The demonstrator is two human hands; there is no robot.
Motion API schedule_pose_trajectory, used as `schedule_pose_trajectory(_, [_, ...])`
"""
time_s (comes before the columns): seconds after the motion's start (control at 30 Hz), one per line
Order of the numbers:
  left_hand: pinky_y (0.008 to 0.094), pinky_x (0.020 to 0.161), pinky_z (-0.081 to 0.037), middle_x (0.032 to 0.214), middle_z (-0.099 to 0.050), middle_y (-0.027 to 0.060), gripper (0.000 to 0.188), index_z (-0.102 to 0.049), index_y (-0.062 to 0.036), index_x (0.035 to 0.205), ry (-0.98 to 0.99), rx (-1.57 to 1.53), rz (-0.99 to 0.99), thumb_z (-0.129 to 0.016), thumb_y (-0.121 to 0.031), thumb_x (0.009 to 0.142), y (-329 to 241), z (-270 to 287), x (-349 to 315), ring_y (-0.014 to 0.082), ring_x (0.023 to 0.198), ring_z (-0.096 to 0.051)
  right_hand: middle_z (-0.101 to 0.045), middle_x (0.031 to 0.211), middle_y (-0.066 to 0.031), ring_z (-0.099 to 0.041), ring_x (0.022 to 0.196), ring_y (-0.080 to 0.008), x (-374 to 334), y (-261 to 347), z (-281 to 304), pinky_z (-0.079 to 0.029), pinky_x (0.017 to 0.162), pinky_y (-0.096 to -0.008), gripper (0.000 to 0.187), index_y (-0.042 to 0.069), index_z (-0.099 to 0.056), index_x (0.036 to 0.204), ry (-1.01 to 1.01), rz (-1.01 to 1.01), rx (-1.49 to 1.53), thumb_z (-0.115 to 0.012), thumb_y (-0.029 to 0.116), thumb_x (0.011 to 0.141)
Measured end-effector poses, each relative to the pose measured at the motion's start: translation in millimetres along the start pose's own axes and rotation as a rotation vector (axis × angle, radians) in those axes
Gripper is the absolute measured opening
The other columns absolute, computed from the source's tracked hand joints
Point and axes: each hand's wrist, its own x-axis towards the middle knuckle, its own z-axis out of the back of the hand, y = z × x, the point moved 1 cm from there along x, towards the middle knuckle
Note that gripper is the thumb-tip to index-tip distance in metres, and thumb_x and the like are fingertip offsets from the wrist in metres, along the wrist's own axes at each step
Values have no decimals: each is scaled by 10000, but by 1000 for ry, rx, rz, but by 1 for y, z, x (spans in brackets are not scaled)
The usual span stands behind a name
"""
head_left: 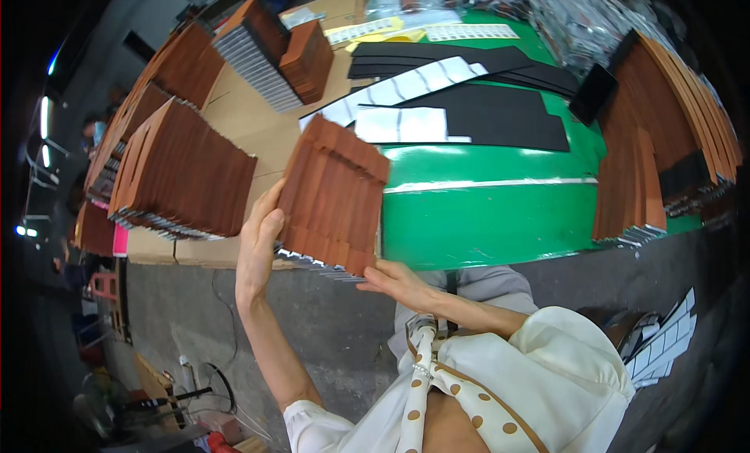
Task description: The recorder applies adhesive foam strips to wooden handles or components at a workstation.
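Note:
My left hand grips the left edge of a fanned stack of brown flat folded pieces with silver undersides, held above the near edge of the green table. My right hand touches the stack's lower right corner from below, its fingers stretched flat under the silver edges. The stack is tilted, with its brown faces toward me.
Large piles of the same brown pieces stand at the left, back left and right. Black sheets and white strips lie on the table's middle. Cardboard covers the left part. Clear bags crowd the back.

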Motion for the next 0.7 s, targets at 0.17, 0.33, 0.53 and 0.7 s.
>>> schedule_pose_trajectory(0.17, [299, 966, -349, 1242, -559, 111, 580, -521, 5, 1286, 433, -176, -55, -486, -378, 852, -6, -82, 53, 205, 1106, -504, -534, 1095, -41, -487, 1043, -116, -82, 31, 7, -409, 858, -250, 468, -23, -504, 1197, -311, 212, -76, -457, 387, 975])
schedule_pose_trajectory(0.33, [329, 1009, -314, 1264, -555, 146, 617, -555, -26, 1269, 867, -314, 1, -489, -404, 785, 6, -170, 109, 232, 1131, -499, -236, 1480, -147, -249, 1370, -319, -111, 14, 36, -250, 1102, -441, 614, 16, -209, 1435, -332, 13, -44, -409, 381, 983])
schedule_pose_trajectory(0.53, [374, 1068, -203, 1275, -557, 81, 528, -612, -77, 1216, 698, -280, 321, -462, -397, 824, 57, -201, 112, 217, 1200, -428, -165, 1511, -147, -241, 1375, -320, -103, 20, 49, -245, 1097, -445, 673, 29, -135, 1461, -337, -60, 125, -438, 381, 974])
schedule_pose_trajectory(0.7, [387, 1011, -267, 1125, -598, 51, 505, -656, -93, 1071, 447, -222, 234, -367, -474, 908, 82, -205, 110, 195, 1079, -478, -175, 1517, -136, -290, 1359, -286, -106, 23, 67, -296, 1076, -404, 710, 31, -128, 1469, -190, -84, 74, -492, 363, 957])
